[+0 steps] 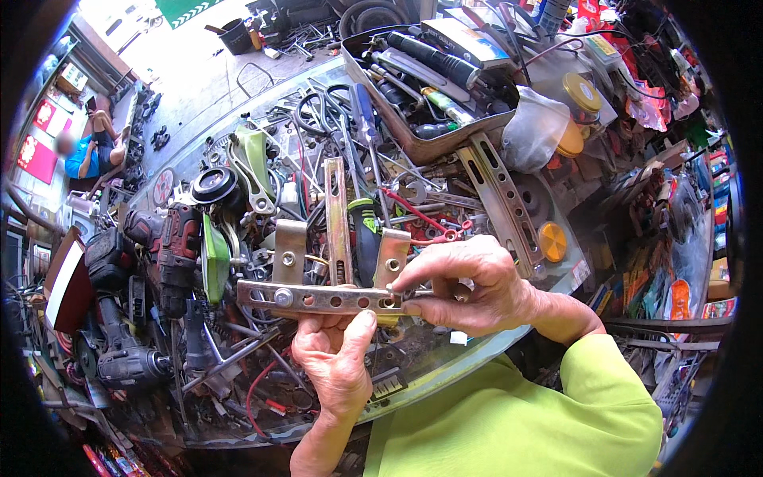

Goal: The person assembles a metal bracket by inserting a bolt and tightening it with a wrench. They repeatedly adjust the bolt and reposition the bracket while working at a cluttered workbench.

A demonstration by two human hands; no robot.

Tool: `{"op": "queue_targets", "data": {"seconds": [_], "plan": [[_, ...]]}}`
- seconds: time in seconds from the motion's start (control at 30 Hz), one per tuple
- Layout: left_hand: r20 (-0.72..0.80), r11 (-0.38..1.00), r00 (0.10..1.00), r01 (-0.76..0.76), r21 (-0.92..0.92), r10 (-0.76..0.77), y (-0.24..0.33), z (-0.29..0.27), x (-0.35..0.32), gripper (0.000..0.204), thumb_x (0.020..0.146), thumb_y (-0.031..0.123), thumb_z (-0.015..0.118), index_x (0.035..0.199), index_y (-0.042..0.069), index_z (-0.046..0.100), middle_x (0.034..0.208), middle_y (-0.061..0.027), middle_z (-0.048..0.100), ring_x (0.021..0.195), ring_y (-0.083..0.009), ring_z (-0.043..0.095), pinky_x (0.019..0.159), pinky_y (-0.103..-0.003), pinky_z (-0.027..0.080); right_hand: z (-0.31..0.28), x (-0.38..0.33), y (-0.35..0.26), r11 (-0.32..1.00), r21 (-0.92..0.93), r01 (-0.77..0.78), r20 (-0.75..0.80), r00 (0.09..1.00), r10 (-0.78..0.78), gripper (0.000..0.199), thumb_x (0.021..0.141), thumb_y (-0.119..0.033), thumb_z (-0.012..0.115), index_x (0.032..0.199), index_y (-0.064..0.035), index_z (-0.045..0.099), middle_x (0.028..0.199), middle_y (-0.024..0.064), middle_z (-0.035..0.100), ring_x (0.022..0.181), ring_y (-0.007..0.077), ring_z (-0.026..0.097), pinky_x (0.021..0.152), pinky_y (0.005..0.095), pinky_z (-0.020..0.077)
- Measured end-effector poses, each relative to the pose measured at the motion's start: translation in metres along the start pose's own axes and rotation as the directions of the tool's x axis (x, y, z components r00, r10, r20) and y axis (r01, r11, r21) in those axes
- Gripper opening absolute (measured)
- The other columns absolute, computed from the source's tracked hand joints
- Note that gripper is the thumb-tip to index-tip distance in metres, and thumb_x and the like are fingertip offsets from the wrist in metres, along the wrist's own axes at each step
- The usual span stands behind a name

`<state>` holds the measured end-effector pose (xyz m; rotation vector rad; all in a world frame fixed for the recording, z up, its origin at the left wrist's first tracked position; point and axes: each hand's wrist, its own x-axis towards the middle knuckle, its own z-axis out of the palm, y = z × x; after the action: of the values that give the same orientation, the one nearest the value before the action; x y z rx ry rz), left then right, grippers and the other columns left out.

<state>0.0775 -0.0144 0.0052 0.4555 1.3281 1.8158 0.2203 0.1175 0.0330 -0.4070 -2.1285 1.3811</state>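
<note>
My left hand [334, 362] grips a perforated metal bracket [318, 298] from below, with the thumb against its front edge. The bracket is a crossbar with a row of holes, and two bent upright tabs stand behind it. A hex bolt [283, 297] sits in the crossbar's left end. At its right end, my right hand [469, 286] pinches a small metal fastener [407, 295] close to a hole; fingers partly cover it. Just behind the crossbar lies a long slotted metal strip [335, 215].
Tools and parts crowd the glass-topped table. A red-and-black cordless drill [179, 258] and a black power tool [127, 358] lie at left. Behind are a screwdriver [363, 111] and a metal tray [421, 147] of tools. Another slotted bracket [501, 199] rests at right. A person [83, 155] sits far left.
</note>
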Motion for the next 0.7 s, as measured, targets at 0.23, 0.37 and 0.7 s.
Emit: {"op": "queue_targets", "data": {"seconds": [0.23,0.37,0.7], "plan": [[-0.001,0.999,1.0,0.01,-0.032,-0.01,0.0,-0.001,0.0,0.026,0.081,-0.004,0.064,0.106,0.0,0.058,0.094,-0.008,0.067,0.082,-0.0131,0.063,0.078,-0.026,0.05,0.006,0.002,0.012,0.981,-0.055,0.188,0.001,0.982,-0.188,0.029,0.075,-0.006,0.077,0.102,-0.0054,0.068,0.089,0.0092,0.063,0.071,0.0244,0.064,0.058,0.0313,0.0505],[0.007,0.999,1.0,0.006,-0.044,-0.005,0.0,-0.001,0.0,0.026,0.081,-0.004,0.064,0.106,0.0,0.058,0.095,-0.008,0.067,0.085,-0.0135,0.063,0.08,-0.027,0.05,0.006,0.001,0.011,0.968,-0.162,0.19,0.014,0.982,-0.19,0.03,0.075,-0.006,0.076,0.103,-0.0061,0.067,0.089,0.0096,0.063,0.071,0.0251,0.064,0.059,0.0325,0.0522],[0.042,0.996,0.997,-0.063,0.068,0.061,-0.002,0.0,-0.002,0.026,0.084,-0.005,0.064,0.109,-0.001,0.056,0.098,-0.0082,0.067,0.089,-0.0128,0.063,0.085,-0.026,0.048,0.009,-0.004,0.014,0.897,-0.361,0.254,0.077,0.967,-0.243,0.034,0.072,-0.006,0.077,0.104,-0.0028,0.065,0.088,0.0106,0.063,0.065,0.0235,0.065,0.052,0.031,0.0526]]}}
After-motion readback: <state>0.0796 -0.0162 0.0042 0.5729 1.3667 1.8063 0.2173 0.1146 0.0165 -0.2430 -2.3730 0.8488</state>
